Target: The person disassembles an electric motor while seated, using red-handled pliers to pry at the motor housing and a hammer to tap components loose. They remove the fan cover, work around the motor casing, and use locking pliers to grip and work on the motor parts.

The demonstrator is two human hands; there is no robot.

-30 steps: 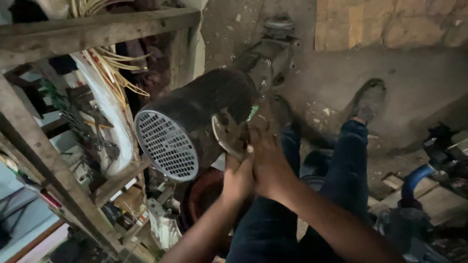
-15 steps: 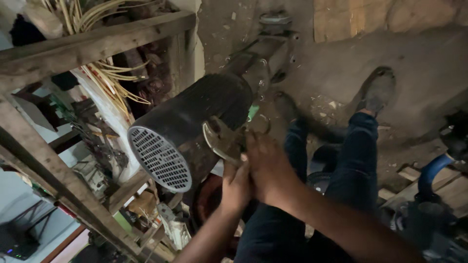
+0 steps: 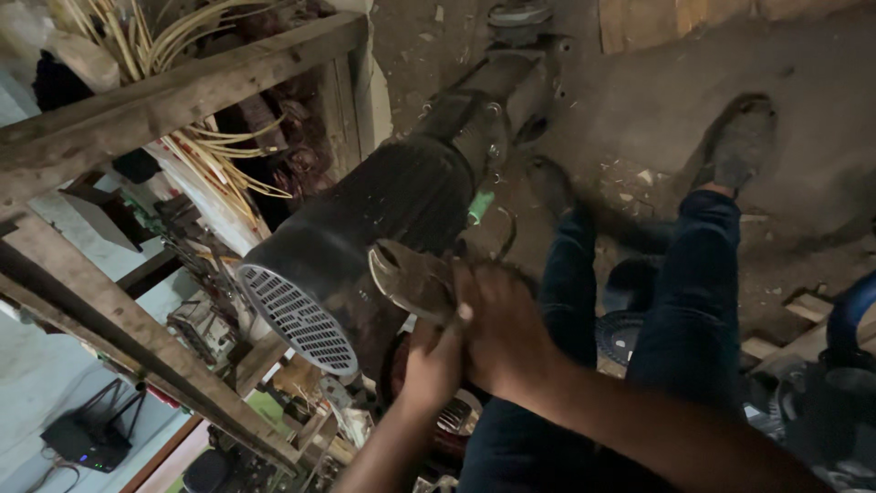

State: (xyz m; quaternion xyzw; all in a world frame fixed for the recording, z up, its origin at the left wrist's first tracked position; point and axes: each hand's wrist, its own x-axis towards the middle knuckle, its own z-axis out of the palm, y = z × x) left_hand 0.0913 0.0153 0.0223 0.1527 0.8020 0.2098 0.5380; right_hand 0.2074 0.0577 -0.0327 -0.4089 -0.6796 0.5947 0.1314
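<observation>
Head view is looking down at a dark, ribbed electric motor [image 3: 392, 215] that is lying across the middle of the scene, its round perforated fan cover [image 3: 297, 315] pointing toward the lower left and its far end reaching a boxy metal unit [image 3: 497, 91] near the top. The right hand [image 3: 506, 333] is wrapping closed around the handles of a pair of worn pliers [image 3: 411, 281], whose rusty head is pressing against the motor's side just beside the fan cover. The left hand [image 3: 436, 363] is sitting directly under the right, fingers curled shut against the same handles and touching the other hand; how much of the tool it is actually gripping is hidden. A green-tipped piece [image 3: 481, 206] is sticking out beside the motor body, just above the hands. The person's legs in dark blue trousers [image 3: 689, 301] are stretching out over a dusty concrete floor [image 3: 639, 128], with a worn shoe [image 3: 739, 141] at the upper right. To the left, a rough wooden rack [image 3: 164, 105] is holding bundles of pale wire [image 3: 214, 160] and assorted parts. A small black box [image 3: 87, 440] is sitting at the lower left, and a blue curved pipe [image 3: 849, 310] is showing at the right edge.
</observation>
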